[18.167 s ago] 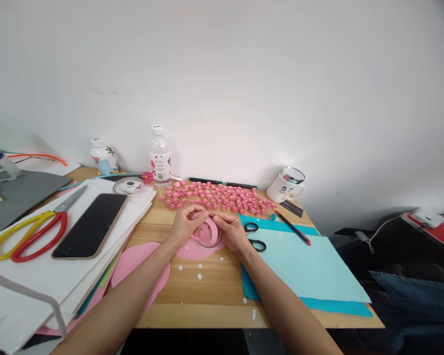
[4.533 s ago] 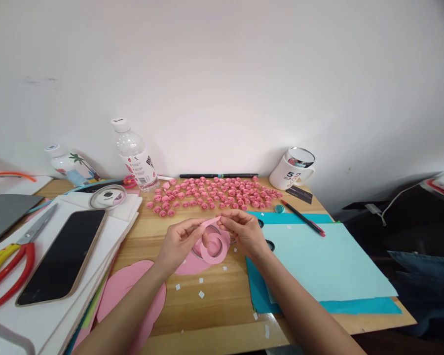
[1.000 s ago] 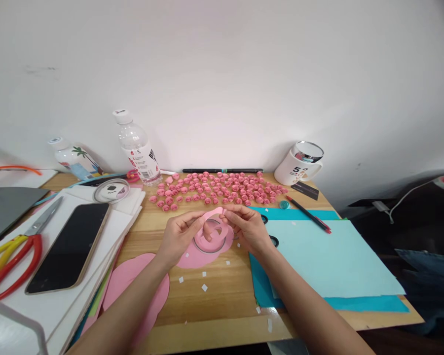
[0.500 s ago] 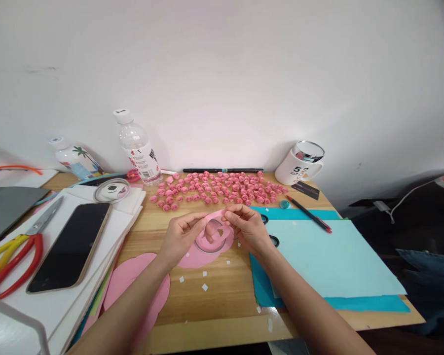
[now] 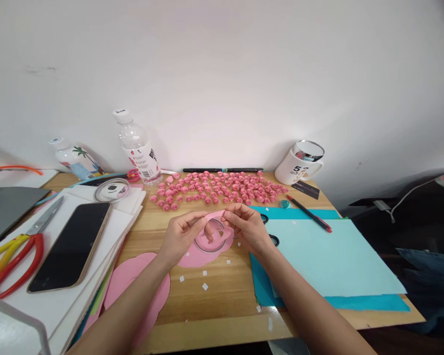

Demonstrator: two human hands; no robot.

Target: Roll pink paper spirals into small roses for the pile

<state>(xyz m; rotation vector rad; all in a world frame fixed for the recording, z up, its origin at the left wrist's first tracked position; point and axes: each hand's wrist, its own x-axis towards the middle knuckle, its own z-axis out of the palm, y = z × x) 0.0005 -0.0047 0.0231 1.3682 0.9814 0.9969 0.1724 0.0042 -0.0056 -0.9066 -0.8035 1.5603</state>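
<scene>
grip: left hand (image 5: 180, 237) and right hand (image 5: 248, 230) both pinched pink paper spiral strip (image 5: 213, 215) | place: just above wooden desk (image 5: 222, 296) | risk: strip might tear if tugged, uncoil if pinch slipped

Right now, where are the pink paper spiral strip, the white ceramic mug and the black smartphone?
Pink paper spiral strip (image 5: 213, 215), head view, upper band of the loop.
White ceramic mug (image 5: 296, 171), head view, printed side.
Black smartphone (image 5: 72, 244), head view, middle of dark screen.

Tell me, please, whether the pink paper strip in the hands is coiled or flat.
Coiled: the pink paper strip curls in loose loops, pinched between left hand and right hand.
</scene>
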